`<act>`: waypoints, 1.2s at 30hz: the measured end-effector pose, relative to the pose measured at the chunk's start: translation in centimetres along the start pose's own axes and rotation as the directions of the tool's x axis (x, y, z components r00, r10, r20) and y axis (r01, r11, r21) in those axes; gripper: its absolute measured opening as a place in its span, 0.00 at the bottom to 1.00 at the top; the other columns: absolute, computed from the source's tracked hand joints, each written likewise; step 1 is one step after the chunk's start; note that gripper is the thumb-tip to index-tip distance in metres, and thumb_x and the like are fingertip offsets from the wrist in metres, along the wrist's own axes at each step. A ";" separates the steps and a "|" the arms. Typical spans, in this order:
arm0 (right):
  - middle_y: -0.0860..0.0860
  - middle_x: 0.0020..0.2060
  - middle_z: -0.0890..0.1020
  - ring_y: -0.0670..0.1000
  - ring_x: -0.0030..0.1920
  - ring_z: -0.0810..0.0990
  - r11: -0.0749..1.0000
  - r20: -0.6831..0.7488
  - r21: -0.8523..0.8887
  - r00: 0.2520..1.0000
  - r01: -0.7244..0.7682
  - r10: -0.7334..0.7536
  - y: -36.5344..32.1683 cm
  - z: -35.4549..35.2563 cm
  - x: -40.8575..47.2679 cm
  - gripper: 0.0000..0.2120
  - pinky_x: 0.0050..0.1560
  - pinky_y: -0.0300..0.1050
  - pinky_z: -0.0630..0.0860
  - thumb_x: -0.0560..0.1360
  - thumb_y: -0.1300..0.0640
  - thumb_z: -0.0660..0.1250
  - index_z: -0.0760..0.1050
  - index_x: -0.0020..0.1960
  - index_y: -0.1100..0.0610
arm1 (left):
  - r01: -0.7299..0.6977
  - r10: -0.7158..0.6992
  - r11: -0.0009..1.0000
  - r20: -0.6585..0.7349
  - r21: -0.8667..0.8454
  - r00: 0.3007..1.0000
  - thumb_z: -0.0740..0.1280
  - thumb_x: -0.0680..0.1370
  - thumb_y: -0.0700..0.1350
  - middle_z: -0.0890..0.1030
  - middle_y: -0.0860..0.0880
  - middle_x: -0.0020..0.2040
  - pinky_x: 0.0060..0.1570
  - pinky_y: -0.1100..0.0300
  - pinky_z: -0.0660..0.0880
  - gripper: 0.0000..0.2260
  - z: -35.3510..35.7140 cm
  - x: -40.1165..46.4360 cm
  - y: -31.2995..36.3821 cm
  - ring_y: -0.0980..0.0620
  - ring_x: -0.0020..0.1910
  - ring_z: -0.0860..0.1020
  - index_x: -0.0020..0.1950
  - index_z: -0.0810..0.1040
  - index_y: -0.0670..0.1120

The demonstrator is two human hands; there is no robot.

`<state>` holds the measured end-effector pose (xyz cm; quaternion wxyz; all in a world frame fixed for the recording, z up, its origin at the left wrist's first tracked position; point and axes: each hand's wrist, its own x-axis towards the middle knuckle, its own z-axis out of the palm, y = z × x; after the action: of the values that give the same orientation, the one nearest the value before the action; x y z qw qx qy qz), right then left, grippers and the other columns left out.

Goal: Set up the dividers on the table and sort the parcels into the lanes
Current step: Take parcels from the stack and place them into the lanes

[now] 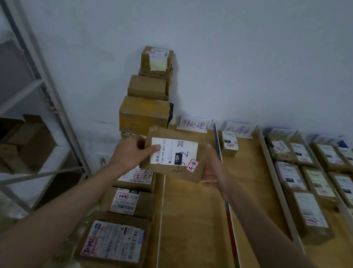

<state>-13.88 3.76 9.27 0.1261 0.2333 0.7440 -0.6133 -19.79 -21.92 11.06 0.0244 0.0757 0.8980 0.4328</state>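
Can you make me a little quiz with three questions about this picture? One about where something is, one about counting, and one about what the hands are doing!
1. Where is the tall stack of parcels?
A. Against the wall at the table's far left corner
B. On the metal shelf
C. In the lane furthest right

2. How many parcels lie in the lane under the second paper sign?
A. Five
B. None
C. One

3. What are the hands doing?
A. Resting flat on the table
B. Both holding one parcel up in the air
C. Each holding a different parcel

Answers:
1. A: the stack rises along the white wall beside the first lane.
2. C: a single small parcel sits just below that sign.
3. B: the left hand and the right hand grip opposite ends of the labelled parcel, above the table.
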 end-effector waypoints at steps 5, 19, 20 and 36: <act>0.49 0.50 0.85 0.49 0.50 0.84 0.985 -0.028 -0.117 0.991 0.125 -0.129 0.5 -0.5 -0.7 0.20 0.51 0.47 0.83 0.75 0.39 0.68 0.79 0.59 0.53 | 0.044 -0.044 0.999 0.032 0.007 0.999 0.70 0.75 0.59 0.85 0.49 0.51 0.43 0.58 0.82 0.20 0.8 0.7 0.5 0.53 0.44 0.84 0.57 0.82 0.44; 0.50 0.56 0.82 0.51 0.52 0.84 0.975 0.002 -0.171 0.990 0.140 -0.142 1.7 -2.2 -2.1 0.33 0.48 0.49 0.84 0.71 0.43 0.76 0.68 0.70 0.52 | -0.078 0.015 0.969 0.256 0.234 0.967 0.72 0.73 0.61 0.84 0.51 0.52 0.43 0.59 0.79 0.21 0.8 2.5 2.3 0.53 0.46 0.82 0.56 0.82 0.47; 0.49 0.56 0.83 0.51 0.54 0.83 0.968 0.009 -0.198 0.988 0.154 -0.156 1.6 -2.3 -2.3 0.31 0.51 0.50 0.83 0.72 0.45 0.75 0.69 0.69 0.53 | -0.096 0.027 0.964 0.270 0.248 0.962 0.72 0.73 0.61 0.84 0.51 0.51 0.41 0.61 0.77 0.20 0.9 2.6 2.5 0.53 0.45 0.81 0.55 0.82 0.47; 0.55 0.45 0.83 0.49 0.41 0.82 0.954 -0.341 -0.189 0.927 -0.234 0.160 8.5 -10.3 -8.0 0.22 0.37 0.37 0.80 0.74 0.46 0.73 0.76 0.55 0.64 | -0.458 0.270 0.714 0.395 0.530 0.878 0.58 0.82 0.60 0.69 0.46 0.72 0.61 0.49 0.73 0.26 11.2 -0.4 9.7 0.46 0.67 0.71 0.74 0.68 0.46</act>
<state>-1.67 13.43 8.02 0.0901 0.3880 0.7921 -0.4625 -17.06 -7.36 11.63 0.0431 0.3189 0.9415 0.1004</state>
